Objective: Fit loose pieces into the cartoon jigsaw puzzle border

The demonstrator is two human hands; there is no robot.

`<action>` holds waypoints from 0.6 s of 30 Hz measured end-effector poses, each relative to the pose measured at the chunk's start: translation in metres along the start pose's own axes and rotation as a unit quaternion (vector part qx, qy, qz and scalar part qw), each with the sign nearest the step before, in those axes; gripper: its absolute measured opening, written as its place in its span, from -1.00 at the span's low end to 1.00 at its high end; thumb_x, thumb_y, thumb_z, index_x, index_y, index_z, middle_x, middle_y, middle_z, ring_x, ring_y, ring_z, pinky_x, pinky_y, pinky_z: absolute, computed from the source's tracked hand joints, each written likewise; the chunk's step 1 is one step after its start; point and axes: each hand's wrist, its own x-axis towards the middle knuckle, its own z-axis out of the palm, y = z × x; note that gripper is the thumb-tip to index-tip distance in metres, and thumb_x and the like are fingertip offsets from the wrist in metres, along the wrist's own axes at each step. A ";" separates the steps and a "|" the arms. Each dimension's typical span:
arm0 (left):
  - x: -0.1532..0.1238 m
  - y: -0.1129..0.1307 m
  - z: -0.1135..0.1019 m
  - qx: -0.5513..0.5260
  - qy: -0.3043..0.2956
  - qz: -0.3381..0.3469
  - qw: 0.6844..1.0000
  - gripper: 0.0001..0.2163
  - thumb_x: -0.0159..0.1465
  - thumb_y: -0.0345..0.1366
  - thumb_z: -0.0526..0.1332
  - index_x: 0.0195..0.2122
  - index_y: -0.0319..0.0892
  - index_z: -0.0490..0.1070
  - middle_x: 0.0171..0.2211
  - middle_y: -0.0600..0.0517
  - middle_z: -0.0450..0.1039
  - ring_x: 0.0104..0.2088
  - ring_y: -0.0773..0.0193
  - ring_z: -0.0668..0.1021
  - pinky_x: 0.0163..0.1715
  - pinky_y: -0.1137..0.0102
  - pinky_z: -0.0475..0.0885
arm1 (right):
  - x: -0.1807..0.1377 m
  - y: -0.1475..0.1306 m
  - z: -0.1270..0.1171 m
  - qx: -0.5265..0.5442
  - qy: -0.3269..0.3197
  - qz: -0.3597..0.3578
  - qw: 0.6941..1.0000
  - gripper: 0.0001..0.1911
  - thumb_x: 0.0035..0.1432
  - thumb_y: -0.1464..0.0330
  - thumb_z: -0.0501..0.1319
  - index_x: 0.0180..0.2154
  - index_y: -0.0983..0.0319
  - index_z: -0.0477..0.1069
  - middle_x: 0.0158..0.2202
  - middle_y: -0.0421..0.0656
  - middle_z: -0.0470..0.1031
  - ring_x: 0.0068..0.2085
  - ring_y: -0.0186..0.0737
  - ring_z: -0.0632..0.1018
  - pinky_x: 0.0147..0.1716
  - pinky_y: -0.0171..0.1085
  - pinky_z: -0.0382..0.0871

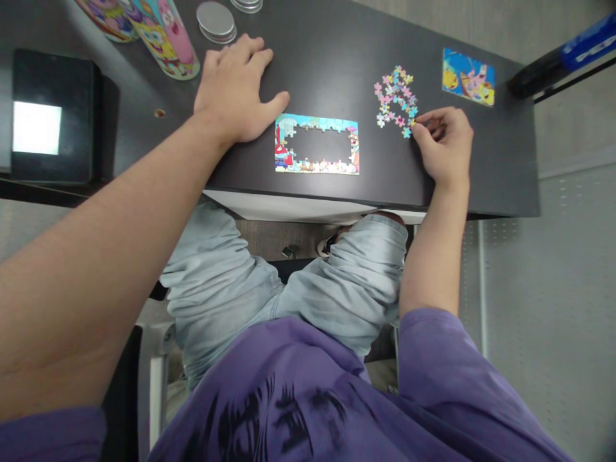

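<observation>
My left hand (237,90) spread flat, empty, at ten o'clock of a colourful rectangular jigsaw border (315,167), small pastel jigsaw pieces (395,100) at its two o'clock, my right hand (446,142) nearly pinched at their edge, hold unclear.

Open desk (367,157) between puzzle border (315,167) and pieces (396,99), cans (166,42) blocking upper left

Soft indoor light — edges stretched

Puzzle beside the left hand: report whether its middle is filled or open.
Open: the puzzle forms only a border, with dark tabletop showing inside it.
</observation>
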 end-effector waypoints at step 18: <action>0.002 -0.007 0.004 -0.022 0.011 0.006 1.000 0.02 0.34 0.28 0.16 0.77 -0.10 0.39 0.83 -0.04 0.25 0.85 -0.20 0.16 0.80 -0.29 -0.12 | -0.001 -0.003 -0.001 0.010 -0.006 0.000 1.000 -0.71 0.27 0.54 0.55 -0.09 0.03 0.71 -0.16 -0.19 0.63 -0.19 -0.11 0.53 0.01 0.00 0.58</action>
